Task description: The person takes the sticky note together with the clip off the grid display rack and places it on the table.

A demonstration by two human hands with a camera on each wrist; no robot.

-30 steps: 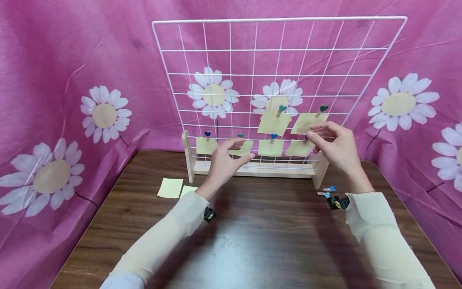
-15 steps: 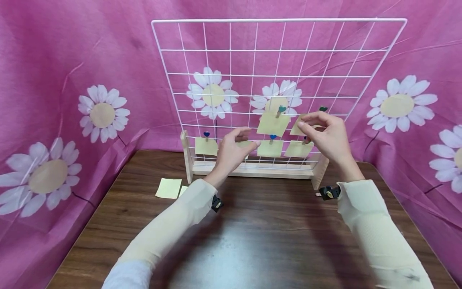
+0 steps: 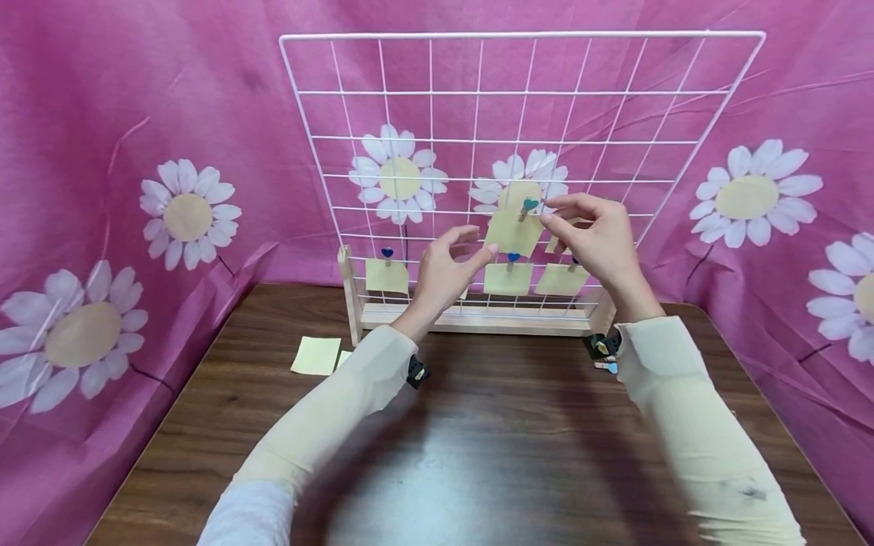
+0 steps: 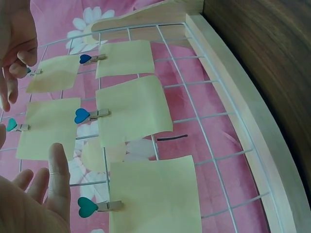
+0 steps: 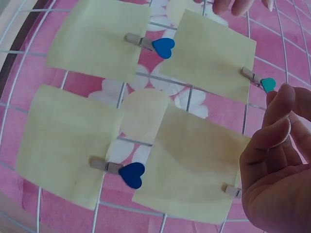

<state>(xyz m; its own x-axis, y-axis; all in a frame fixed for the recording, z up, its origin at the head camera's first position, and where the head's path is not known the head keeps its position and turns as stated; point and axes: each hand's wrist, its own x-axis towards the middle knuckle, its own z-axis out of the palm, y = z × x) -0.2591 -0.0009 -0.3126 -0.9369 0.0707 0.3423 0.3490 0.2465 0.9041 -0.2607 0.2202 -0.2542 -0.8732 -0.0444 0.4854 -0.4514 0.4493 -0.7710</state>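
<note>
**Clipped note (image 3: 514, 233) on the grid (image 3: 526, 34), nothing gripped**

The note hangs in the upper row, a teal clip (image 3: 529, 205) at its top edge. It should prove light, soft and easily creased, so an edge or corner is the place to take it; the clip, likely small and springy, is best squeezed at its heart end.

The right hand (image 3: 597, 235), beside that clip, grasps nothing: its fingers (image 5: 282, 102) are curved, thumb and forefinger a narrow gap apart. Whether a tip grazes the clip, I cannot tell. The left hand (image 3: 444, 269) is released too, thumb and forefinger spread wide, thumb tip near the note's lower corner; contact is unclear.
</note>
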